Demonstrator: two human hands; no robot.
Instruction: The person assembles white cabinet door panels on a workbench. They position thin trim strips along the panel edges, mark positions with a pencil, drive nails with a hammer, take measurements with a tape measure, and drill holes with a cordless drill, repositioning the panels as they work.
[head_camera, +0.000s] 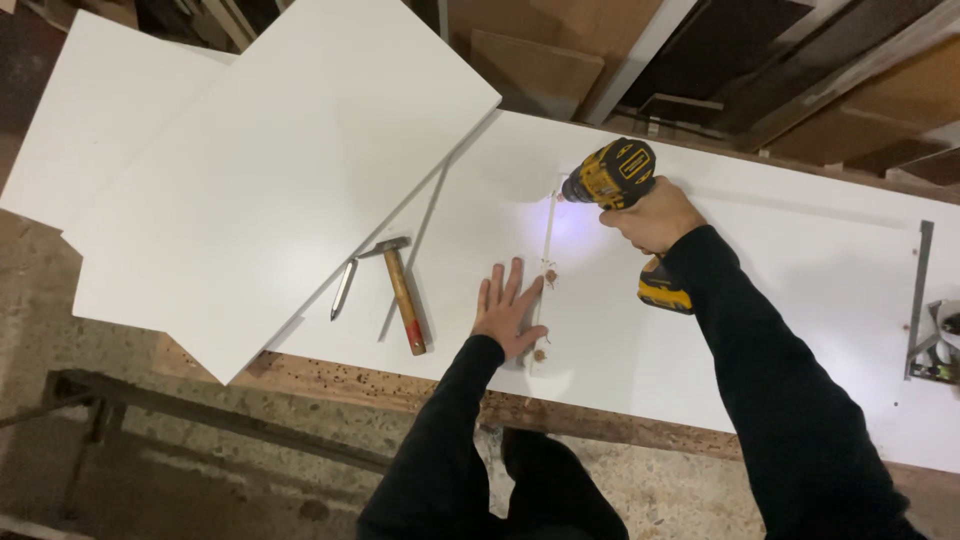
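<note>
On the white panel (800, 270), left hand (507, 312) lies flat and open; right hand (655, 215) grips a yellow drill (612, 175).

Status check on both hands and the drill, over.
Right hand grips yellow cordless drill, bit on thin white strip. Left hand flat, steadying strip. Hammer lies clear.

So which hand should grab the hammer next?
Probably the left hand: it lies flat and empty on the white board, close to the wooden-handled hammer. The right hand is busy holding the yellow-and-black cordless drill.
</note>
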